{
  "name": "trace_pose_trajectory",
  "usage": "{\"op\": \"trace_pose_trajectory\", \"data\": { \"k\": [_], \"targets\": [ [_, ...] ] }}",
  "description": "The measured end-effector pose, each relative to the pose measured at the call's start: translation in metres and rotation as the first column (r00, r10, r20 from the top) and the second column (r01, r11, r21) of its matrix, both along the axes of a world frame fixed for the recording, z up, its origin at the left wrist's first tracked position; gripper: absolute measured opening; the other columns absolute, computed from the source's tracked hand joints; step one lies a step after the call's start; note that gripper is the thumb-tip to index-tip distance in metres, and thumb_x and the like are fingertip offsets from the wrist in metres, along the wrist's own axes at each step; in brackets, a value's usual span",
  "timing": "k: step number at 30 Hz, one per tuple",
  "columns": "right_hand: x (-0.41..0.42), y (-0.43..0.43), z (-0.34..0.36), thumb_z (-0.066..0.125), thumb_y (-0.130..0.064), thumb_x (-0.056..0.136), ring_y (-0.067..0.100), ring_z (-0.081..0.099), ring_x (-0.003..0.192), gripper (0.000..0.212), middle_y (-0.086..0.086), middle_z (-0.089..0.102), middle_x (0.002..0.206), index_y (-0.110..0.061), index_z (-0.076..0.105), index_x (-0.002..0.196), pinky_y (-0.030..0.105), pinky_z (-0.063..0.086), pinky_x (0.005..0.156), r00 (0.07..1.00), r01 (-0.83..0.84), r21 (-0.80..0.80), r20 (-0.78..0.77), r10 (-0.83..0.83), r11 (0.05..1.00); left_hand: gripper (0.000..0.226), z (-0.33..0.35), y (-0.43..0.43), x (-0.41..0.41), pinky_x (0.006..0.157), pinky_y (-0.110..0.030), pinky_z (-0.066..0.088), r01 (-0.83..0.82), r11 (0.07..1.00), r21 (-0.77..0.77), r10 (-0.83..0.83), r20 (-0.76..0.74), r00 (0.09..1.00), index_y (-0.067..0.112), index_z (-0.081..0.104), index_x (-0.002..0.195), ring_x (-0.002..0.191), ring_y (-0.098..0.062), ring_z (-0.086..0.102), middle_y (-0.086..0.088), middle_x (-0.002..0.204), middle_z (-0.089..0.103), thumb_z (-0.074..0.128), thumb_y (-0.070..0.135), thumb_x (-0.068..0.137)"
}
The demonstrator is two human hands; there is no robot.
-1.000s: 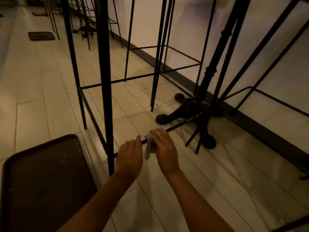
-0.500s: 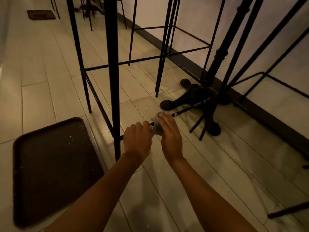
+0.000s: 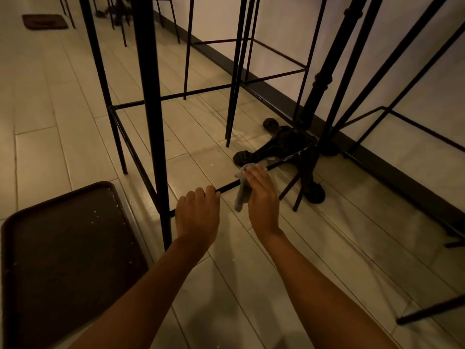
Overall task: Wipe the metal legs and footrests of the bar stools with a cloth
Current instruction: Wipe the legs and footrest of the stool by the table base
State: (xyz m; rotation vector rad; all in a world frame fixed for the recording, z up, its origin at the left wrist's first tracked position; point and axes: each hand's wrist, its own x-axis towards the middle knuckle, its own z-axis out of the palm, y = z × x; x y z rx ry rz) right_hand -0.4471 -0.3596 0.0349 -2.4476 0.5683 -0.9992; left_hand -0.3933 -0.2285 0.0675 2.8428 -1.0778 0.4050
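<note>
My left hand (image 3: 197, 215) is down low on the footrest (image 3: 228, 187) of the nearest stool, fingers curled together over the thin black bar, just right of the thick front leg (image 3: 151, 109). That leg stands straight up in front of me and cuts off the left end of the bar from view.

Farther along the same bar, my right hand (image 3: 261, 197) lies on the cloth (image 3: 240, 197). The fingers are straight and close together, pressing it onto the metal. The thumb is hidden, so I cannot tell whether it pinches. The grey cloth pokes out past my fingertips, and a loose end hangs down on the thumb side, off the floor (image 3: 339, 248).

Right behind the cloth sits the black table base (image 3: 279, 144), its clawed foot just beside my fingertips, and the bar runs on across it. Two short slanted struts (image 3: 286, 190) come down to the floor close to my right wrist.

A dark tray (image 3: 70, 248) with pale specks lies at my left, its edge near the front leg. A second stool (image 3: 232, 96) stands beyond, by the wall, and a third stool (image 3: 377, 79) crowds in beside the table's column (image 3: 324, 79). A dark baseboard (image 3: 402, 177) runs along the wall. Far up the floor lies a mat (image 3: 45, 21).
</note>
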Motion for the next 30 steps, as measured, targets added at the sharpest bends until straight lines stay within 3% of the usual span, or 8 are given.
{"op": "trace_pose_trajectory", "data": {
  "k": [4, 9, 14, 16, 21, 23, 27, 30],
  "targets": [
    [-0.005, -0.004, -0.004, 0.036, -0.010, 0.088, 0.018, 0.035, 0.132, 0.040, 0.012, 0.053, 0.132, -0.004, 0.055, 0.123, 0.025, 0.024, 0.115, 0.997, -0.071, -0.084, -0.008, 0.071, 0.994, 0.014, -0.009, -0.003, 0.003, 0.050, -0.027, 0.026, 0.009, 0.996, -0.085, -0.003, 0.073, 0.997, 0.013, 0.060, 0.081, 0.049, -0.017, 0.049, -0.002, 0.058, 0.055, 0.056, 0.025, 0.087],
    [-0.006, -0.018, 0.000, 0.042, -0.013, 0.087, 0.020, 0.037, 0.131, 0.039, 0.013, 0.053, 0.132, -0.002, 0.055, 0.122, 0.016, 0.020, 0.114, 0.998, -0.066, 0.024, -0.009, 0.066, 0.998, 0.023, -0.006, -0.002, 0.000, 0.057, -0.028, 0.031, -0.002, 0.995, -0.098, 0.002, 0.001, 1.000, 0.014, 0.055, 0.097, 0.061, -0.015, 0.044, -0.002, 0.075, 0.059, 0.037, 0.028, 0.098],
    [0.001, -0.029, 0.004, 0.058, 0.005, 0.081, 0.026, 0.045, 0.127, 0.035, 0.016, 0.058, 0.126, 0.001, 0.059, 0.116, 0.041, 0.039, 0.107, 0.997, 0.021, 0.095, 0.067, -0.027, 0.995, 0.015, -0.009, -0.004, 0.003, 0.046, -0.027, 0.029, 0.025, 0.987, -0.159, -0.013, 0.072, 0.997, 0.012, 0.060, 0.079, 0.045, -0.016, 0.046, -0.001, 0.055, 0.053, 0.054, 0.023, 0.088],
    [0.002, -0.021, 0.004, 0.057, 0.006, 0.080, 0.024, 0.044, 0.127, 0.035, 0.016, 0.057, 0.126, 0.001, 0.060, 0.115, 0.040, 0.038, 0.107, 0.996, 0.033, 0.111, 0.078, -0.042, 0.993, 0.013, -0.011, -0.003, 0.004, 0.046, -0.026, 0.029, 0.028, 0.985, -0.173, -0.013, 0.087, 0.996, 0.012, 0.060, 0.078, 0.044, -0.016, 0.045, -0.002, 0.053, 0.052, 0.058, 0.022, 0.086],
    [-0.006, -0.018, -0.003, 0.041, -0.007, 0.087, 0.024, 0.040, 0.130, 0.037, 0.014, 0.054, 0.131, -0.001, 0.056, 0.120, 0.017, 0.021, 0.114, 0.998, -0.052, -0.004, 0.025, 0.052, 0.999, 0.013, -0.013, -0.003, 0.005, 0.045, -0.026, 0.029, 0.052, 0.975, -0.217, -0.027, 0.117, 0.993, 0.010, 0.060, 0.078, 0.044, -0.015, 0.042, -0.002, 0.053, 0.051, 0.058, 0.020, 0.087],
    [-0.007, -0.026, -0.001, 0.043, -0.007, 0.087, 0.025, 0.042, 0.129, 0.036, 0.015, 0.054, 0.130, 0.000, 0.056, 0.120, 0.020, 0.023, 0.113, 0.998, -0.060, -0.012, 0.007, 0.060, 0.998, 0.013, -0.013, -0.003, 0.005, 0.045, -0.026, 0.028, 0.068, 0.970, -0.233, -0.040, 0.120, 0.992, 0.010, 0.060, 0.079, 0.045, -0.014, 0.038, -0.003, 0.053, 0.051, 0.056, 0.020, 0.087],
    [-0.008, -0.037, 0.009, 0.054, -0.003, 0.082, 0.031, 0.048, 0.123, 0.033, 0.020, 0.058, 0.124, 0.003, 0.059, 0.115, 0.043, 0.038, 0.105, 1.000, -0.022, 0.004, -0.004, 0.022, 1.000, 0.015, -0.013, -0.003, 0.005, 0.046, -0.025, 0.026, 0.074, 0.967, -0.243, -0.046, 0.119, 0.992, 0.009, 0.060, 0.079, 0.046, -0.012, 0.031, -0.002, 0.053, 0.050, 0.054, 0.020, 0.086],
    [-0.007, -0.046, 0.024, 0.042, -0.021, 0.081, 0.028, 0.055, 0.113, 0.039, 0.017, 0.065, 0.110, 0.000, 0.066, 0.103, 0.036, 0.039, 0.102, 0.998, -0.059, -0.038, -0.026, 0.058, 0.998, 0.013, -0.015, -0.002, 0.006, 0.045, -0.025, 0.029, 0.079, 0.973, -0.216, -0.058, 0.103, 0.993, 0.009, 0.059, 0.080, 0.045, -0.013, 0.036, -0.003, 0.054, 0.051, 0.056, 0.020, 0.087]
  ]
}}
